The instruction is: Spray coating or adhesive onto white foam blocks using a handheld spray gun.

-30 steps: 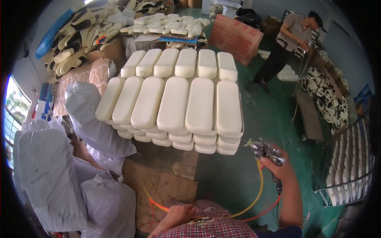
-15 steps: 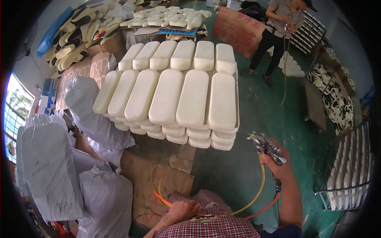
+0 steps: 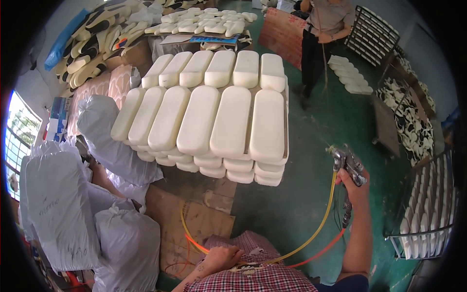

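Observation:
My right hand point(image 3: 352, 182) grips a metal spray gun point(image 3: 348, 163), raised to the right of the pale foam stack. A faint spray shows off the gun's green-tinged nozzle. From the gun, a yellow hose point(image 3: 318, 224) and an orange-red hose point(image 3: 318, 254) curve down to my waist. There my left hand point(image 3: 224, 258) lies against my checked apron point(image 3: 253, 282), its fingers curled over the hoses; the grip itself is partly hidden. Cream foam blocks point(image 3: 231, 121), long and rounded, lie in two rows atop a layered stack before me.
Stuffed white sacks point(image 3: 129, 248) crowd the left, beside flattened cardboard point(image 3: 182, 228). Foam pieces point(image 3: 202, 22) lie piled at the back. Another person point(image 3: 326, 34) stands at the back right, near a red-brown board point(image 3: 282, 39). A metal rack point(image 3: 425, 214) of white pieces stands at right.
My right hand has moved the spray gun to the right, away from the stack, and the hoses have swung with it. The other person has shifted toward the left and back.

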The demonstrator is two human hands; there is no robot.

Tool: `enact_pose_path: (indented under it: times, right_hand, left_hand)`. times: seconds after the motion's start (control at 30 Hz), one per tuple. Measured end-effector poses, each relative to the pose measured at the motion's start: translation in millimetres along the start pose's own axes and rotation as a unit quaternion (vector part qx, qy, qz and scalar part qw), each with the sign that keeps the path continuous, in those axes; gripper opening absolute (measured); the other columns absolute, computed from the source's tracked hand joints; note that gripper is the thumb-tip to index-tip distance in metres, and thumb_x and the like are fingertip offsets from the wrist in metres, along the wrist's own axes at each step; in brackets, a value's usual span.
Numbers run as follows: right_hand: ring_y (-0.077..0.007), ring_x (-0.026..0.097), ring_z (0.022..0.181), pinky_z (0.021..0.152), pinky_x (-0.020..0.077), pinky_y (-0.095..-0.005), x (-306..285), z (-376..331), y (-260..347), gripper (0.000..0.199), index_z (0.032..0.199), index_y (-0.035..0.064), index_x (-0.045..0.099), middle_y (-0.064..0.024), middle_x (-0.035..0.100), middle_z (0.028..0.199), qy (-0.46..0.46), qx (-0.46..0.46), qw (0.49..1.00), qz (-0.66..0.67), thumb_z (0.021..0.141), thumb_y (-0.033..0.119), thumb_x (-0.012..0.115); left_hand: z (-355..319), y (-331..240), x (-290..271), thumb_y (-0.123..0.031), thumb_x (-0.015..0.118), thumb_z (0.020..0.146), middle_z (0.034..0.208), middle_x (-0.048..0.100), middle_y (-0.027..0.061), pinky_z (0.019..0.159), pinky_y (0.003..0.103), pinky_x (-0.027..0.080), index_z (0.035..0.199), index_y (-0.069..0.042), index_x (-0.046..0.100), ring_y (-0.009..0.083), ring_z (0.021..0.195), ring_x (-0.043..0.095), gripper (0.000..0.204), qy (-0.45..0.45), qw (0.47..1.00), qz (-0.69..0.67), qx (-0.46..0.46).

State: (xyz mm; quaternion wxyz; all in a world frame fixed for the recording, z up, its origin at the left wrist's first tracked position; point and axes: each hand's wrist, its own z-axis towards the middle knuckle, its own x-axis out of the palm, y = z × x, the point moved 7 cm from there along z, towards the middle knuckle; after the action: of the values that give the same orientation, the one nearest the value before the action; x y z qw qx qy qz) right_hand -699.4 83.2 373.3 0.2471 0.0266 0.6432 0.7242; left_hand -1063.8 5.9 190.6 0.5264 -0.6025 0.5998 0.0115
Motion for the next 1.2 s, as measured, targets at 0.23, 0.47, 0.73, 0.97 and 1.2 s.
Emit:
enact_pose_path:
  times: [0.23, 0.47, 0.73, 0.97, 1.2]
  right_hand:
    - [-0.0126, 0.059, 0.066, 0.062, 0.051, -0.0282, -6, 11, -18, 0.027, 0.109, -0.0028, 0.056, -0.005, 0.062, 0.076, -0.034, 0.017, 0.999, 0.02, 0.084, 0.007, 0.062]
    - [-0.0122, 0.06, 0.066, 0.062, 0.0508, -0.0269, 24, 13, -4, 0.032, 0.114, -0.0031, 0.055, -0.0066, 0.062, 0.082, 0.049, 0.027, 0.998, 0.022, 0.085, 0.008, 0.062]
    - [-0.0121, 0.059, 0.066, 0.062, 0.0502, -0.0269, -13, 9, -13, 0.032, 0.114, -0.0021, 0.056, -0.0052, 0.062, 0.082, -0.002, 0.015, 1.0, 0.007, 0.084, 0.009, 0.063]
    - [-0.0123, 0.059, 0.066, 0.062, 0.05, -0.0269, -10, -7, -21, 0.031, 0.112, -0.0018, 0.056, -0.0055, 0.062, 0.082, 0.006, 0.05, 0.999, 0.007, 0.084, 0.008, 0.062]
    - [-0.0119, 0.059, 0.069, 0.064, 0.0506, -0.0273, 5, 3, -9, 0.037, 0.117, -0.0029, 0.054, -0.0053, 0.062, 0.084, 0.011, 0.024, 0.999, 0.025, 0.084, 0.01, 0.063]
  left_hand:
    - [7, 0, 2, -0.043, 0.044, 0.093, 0.075, 0.065, 0.0177, 0.064, 0.049, 0.05, 0.087, -0.009, 0.063, 0.0376, 0.073, 0.064, 0.04, 0.0, 1.0, -0.018, 0.007]
    - [8, -5, 0, -0.043, 0.043, 0.093, 0.075, 0.065, 0.0177, 0.065, 0.049, 0.051, 0.089, -0.008, 0.063, 0.0379, 0.073, 0.064, 0.04, 0.04, 0.999, 0.016, -0.015]
    - [14, -3, 2, -0.04, 0.049, 0.09, 0.078, 0.066, 0.0158, 0.065, 0.047, 0.051, 0.092, -0.013, 0.065, 0.0361, 0.074, 0.064, 0.032, 0.025, 1.0, 0.014, -0.013]
    - [15, -17, -2, -0.042, 0.046, 0.092, 0.074, 0.065, 0.0184, 0.061, 0.049, 0.051, 0.089, -0.008, 0.062, 0.0372, 0.071, 0.064, 0.037, 0.045, 0.998, 0.021, 0.031]
    - [19, -18, 6, -0.042, 0.047, 0.091, 0.074, 0.065, 0.0181, 0.062, 0.049, 0.051, 0.088, -0.007, 0.062, 0.0375, 0.071, 0.064, 0.038, 0.05, 0.998, 0.024, 0.029]
